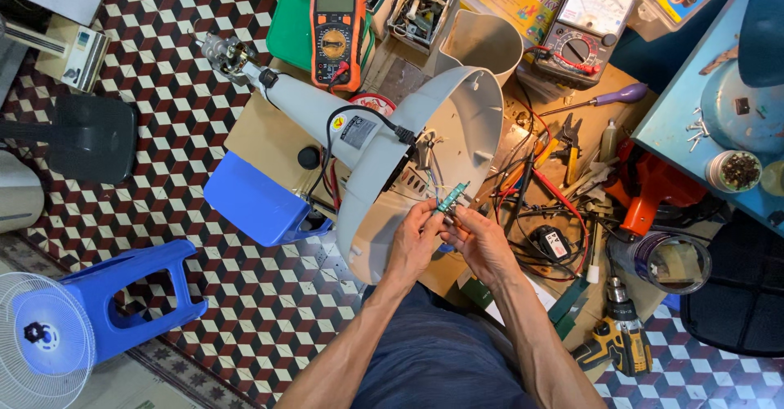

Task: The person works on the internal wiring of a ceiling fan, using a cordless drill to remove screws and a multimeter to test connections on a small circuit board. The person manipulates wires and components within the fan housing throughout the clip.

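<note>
Checkered red, black and white floor tiles surround a low cardboard-covered surface [253,127] crowded with repair tools. At the centre of the head view lies a white fan stand [327,119] on its side, its round base shell [441,131] turned up so that the hollow underside faces the camera; a black cable enters the shell beside a label. Both hands meet just below the open base. The left hand [415,241] is closed in a pinch on the lower end of a small green circuit board [451,197], and the right hand [482,241] grips the same board from the other side with thumb and fingers. The board is tilted, held just in front of the shell's rim, with thin wires running from it into the base. Behind the stand lies an orange digital multimeter [336,29] on a green lid, and an analogue meter [590,25] sits to its right. A purple-handled screwdriver [616,96] and pliers lie near a tangle of red and black leads right of the hands. A yellow cordless drill [619,337] rests on the floor at lower right. A blue plastic stool [139,295] and a blue fan grille [41,339] occupy the lower left.
</note>
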